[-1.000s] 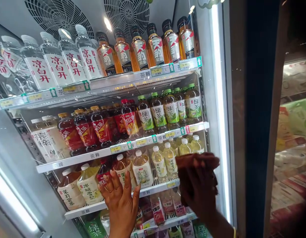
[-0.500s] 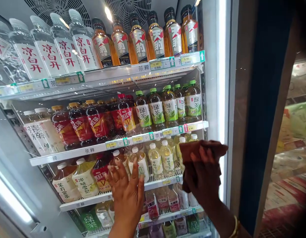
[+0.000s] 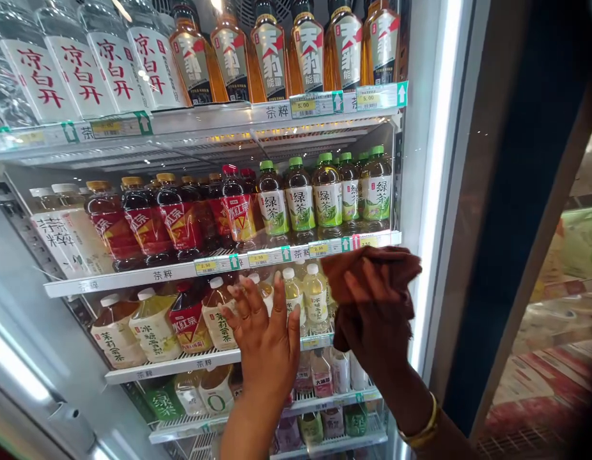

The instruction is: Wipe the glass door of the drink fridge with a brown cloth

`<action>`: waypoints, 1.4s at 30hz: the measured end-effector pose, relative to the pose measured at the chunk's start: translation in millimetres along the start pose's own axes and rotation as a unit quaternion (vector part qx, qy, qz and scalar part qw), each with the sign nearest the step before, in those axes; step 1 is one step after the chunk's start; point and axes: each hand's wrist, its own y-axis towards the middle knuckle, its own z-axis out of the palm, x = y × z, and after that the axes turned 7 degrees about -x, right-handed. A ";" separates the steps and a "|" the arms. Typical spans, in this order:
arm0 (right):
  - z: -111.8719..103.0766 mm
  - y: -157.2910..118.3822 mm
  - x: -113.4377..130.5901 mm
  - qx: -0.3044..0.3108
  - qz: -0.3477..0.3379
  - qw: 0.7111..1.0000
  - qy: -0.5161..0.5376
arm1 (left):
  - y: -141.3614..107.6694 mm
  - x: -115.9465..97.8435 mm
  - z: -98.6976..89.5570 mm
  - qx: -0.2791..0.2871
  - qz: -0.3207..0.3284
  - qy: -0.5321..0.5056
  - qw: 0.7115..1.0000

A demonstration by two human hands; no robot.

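Note:
My left hand (image 3: 266, 342) is raised before the lower shelves of a drinks fridge, its fingers spread and nothing in them. It looks laid flat against the clear glass door, though contact is hard to tell. In my right hand (image 3: 376, 326) is a brown cloth (image 3: 344, 271), bunched under the fingers and hanging past the palm. The cloth covers some pale yellow bottles at the right of the third shelf. Just left of it, a pale yellow bottle (image 3: 317, 297) shows behind the glass. A gold bangle (image 3: 423, 425) circles my right wrist.
Clear water bottles (image 3: 111, 67) and amber bottles (image 3: 308, 54) line the top shelf. Green-capped tea bottles (image 3: 328, 198) and red-labelled bottles (image 3: 181, 223) stand below. A bright light strip (image 3: 437, 160) runs down the right side, beside a dark door frame (image 3: 511, 191).
Against the shelves, both hands have shifted: the left one to the right, the right one with the cloth to the left, so they are closer together. The view has moved nearer and lower.

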 end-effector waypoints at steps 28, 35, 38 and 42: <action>5.4 -74.2 14.2 0.036 -0.033 0.997 0.066 | -32.1 -23.4 -3.6 0.055 0.018 0.003 0.998; -3.0 -44.5 -13.2 0.013 0.012 0.999 0.048 | -41.6 11.3 -14.7 0.061 -0.015 0.030 0.998; -3.7 -98.2 -10.0 0.027 0.005 0.999 0.034 | -64.2 20.3 -15.3 0.070 -0.001 0.026 0.997; 6.9 -151.4 34.1 0.072 -0.015 0.996 0.043 | -91.2 24.0 -14.2 0.081 0.007 0.021 0.996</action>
